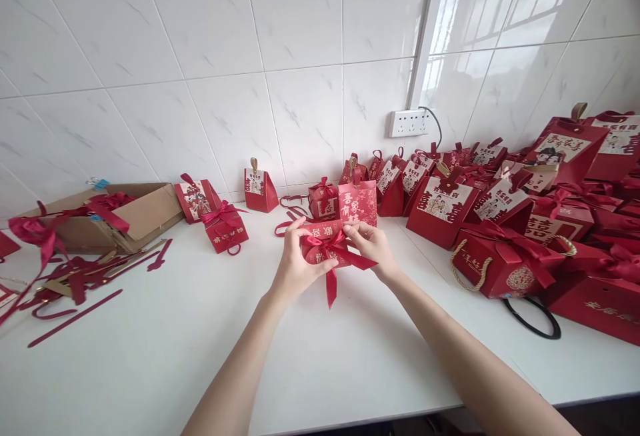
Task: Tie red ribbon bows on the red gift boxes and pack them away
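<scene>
A small red gift box (pixel 313 228) with gold lettering is held between my two hands over the white table. Around it runs a red ribbon (pixel 331 283), tied in a bow whose tail hangs down in front. My left hand (pixel 295 259) grips the box's left side, thumb along the front below the bow. With its fingers closed at the upper right of the box, my right hand (pixel 370 247) pinches the box edge near the ribbon; exactly how much ribbon is in the pinch is hidden. Just behind stands a red box with white characters (pixel 359 197).
Red gift boxes (pixel 443 213) crowd the right side, with a black loop (pixel 533 319) before them. At left, a cardboard box (pixel 155 213) holds red ribbon beside loose red strips (pixel 75 313). Two small boxes (pixel 225 229) (pixel 260 193) stand behind; a power strip (pixel 411 123) is on the tiled wall.
</scene>
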The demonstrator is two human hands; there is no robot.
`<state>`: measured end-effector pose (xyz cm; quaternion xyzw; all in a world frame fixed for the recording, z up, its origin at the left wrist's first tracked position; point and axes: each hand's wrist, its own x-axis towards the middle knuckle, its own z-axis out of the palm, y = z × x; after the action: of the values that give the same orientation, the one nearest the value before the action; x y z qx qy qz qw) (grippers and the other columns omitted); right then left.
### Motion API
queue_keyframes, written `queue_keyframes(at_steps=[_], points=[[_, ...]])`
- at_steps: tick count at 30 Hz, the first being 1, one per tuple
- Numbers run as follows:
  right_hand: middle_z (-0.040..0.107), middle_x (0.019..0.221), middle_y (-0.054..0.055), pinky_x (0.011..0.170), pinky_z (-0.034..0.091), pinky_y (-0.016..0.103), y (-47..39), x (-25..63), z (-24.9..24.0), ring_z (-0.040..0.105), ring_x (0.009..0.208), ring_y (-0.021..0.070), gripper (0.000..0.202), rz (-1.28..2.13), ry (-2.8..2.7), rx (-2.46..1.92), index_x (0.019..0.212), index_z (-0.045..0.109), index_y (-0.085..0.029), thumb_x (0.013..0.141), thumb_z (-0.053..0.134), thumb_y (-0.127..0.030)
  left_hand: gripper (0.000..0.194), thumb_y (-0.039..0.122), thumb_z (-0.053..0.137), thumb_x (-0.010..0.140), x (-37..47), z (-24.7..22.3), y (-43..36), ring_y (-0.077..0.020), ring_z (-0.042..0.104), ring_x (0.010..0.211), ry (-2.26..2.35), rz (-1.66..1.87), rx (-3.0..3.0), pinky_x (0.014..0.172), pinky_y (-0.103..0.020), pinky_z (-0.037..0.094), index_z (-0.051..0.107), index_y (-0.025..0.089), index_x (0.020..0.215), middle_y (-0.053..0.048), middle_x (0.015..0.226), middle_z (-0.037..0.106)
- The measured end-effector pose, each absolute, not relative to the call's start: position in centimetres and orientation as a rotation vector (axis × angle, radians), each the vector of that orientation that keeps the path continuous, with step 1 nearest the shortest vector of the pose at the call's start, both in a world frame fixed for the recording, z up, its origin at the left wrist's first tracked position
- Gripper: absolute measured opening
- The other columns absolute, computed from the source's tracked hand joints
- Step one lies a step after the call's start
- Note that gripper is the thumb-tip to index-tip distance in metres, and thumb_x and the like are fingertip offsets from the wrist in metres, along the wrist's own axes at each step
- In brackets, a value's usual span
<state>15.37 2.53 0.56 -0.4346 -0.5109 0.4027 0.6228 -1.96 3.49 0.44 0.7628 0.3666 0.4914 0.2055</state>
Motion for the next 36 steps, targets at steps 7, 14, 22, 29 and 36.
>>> queue_keyframes(at_steps=[7, 14, 22, 29, 36], points=[[0.065, 0.086, 0.006, 0.076, 0.051, 0.034, 2.4, 15.5, 0.7, 0.062, 0.081, 0.0195, 0.042, 0.911, -1.170, -1.002, 0.065, 0.059, -0.017, 0.066, 0.063, -0.058, 0.025, 0.037, 0.049, 0.084, -2.0, 0.8, 3.8, -0.0224, 0.044, 0.118, 1.153, 1.486, 1.981, 0.083, -0.033, 0.047, 0.044, 0.019, 0.067, -0.009, 0.116, 0.047], [0.066, 0.080, 0.005, 0.074, 0.053, 0.038, 2.7, 15.5, 0.4, 0.063, 0.076, 0.0196, 0.039, 0.936, -1.052, -0.995, 0.068, 0.062, -0.015, 0.065, 0.068, -0.053, 0.026, 0.038, 0.056, 0.080, -1.9, 0.5, 3.6, -0.0215, 0.050, 0.102, 1.359, 1.538, 2.121, 0.085, -0.037, 0.045, 0.042, 0.020, 0.068, -0.007, 0.103, 0.043], [0.069, 0.076, 0.005, 0.078, 0.054, 0.041, 2.8, 15.6, 0.5, 0.066, 0.076, 0.0219, 0.037, 0.999, -0.999, -0.988, 0.071, 0.066, -0.015, 0.065, 0.069, -0.052, 0.037, 0.036, 0.073, 0.063, -1.1, 0.8, 3.4, -0.0201, 0.052, 0.092, 1.367, 1.395, 1.890, 0.081, -0.038, 0.049, 0.041, 0.020, 0.070, -0.004, 0.095, 0.041], [0.070, 0.078, 0.007, 0.081, 0.053, 0.041, 2.6, 15.3, 0.3, 0.067, 0.078, 0.0233, 0.042, 1.141, -0.930, -0.958, 0.071, 0.066, -0.016, 0.059, 0.070, -0.056, 0.039, 0.033, 0.075, 0.058, -1.3, 0.3, 3.8, -0.0198, 0.051, 0.094, 1.341, 1.489, 1.871, 0.085, -0.040, 0.049, 0.040, 0.020, 0.068, -0.003, 0.093, 0.040], [0.069, 0.083, 0.008, 0.079, 0.054, 0.038, 2.5, 15.2, 0.2, 0.066, 0.081, 0.0219, 0.040, 1.218, -0.941, -0.937, 0.071, 0.065, -0.016, 0.062, 0.070, -0.054, 0.035, 0.042, 0.067, 0.066, -1.5, 0.2, 3.9, -0.0204, 0.049, 0.098, 1.297, 1.505, 1.843, 0.089, -0.040, 0.045, 0.039, 0.020, 0.069, -0.005, 0.096, 0.040]])
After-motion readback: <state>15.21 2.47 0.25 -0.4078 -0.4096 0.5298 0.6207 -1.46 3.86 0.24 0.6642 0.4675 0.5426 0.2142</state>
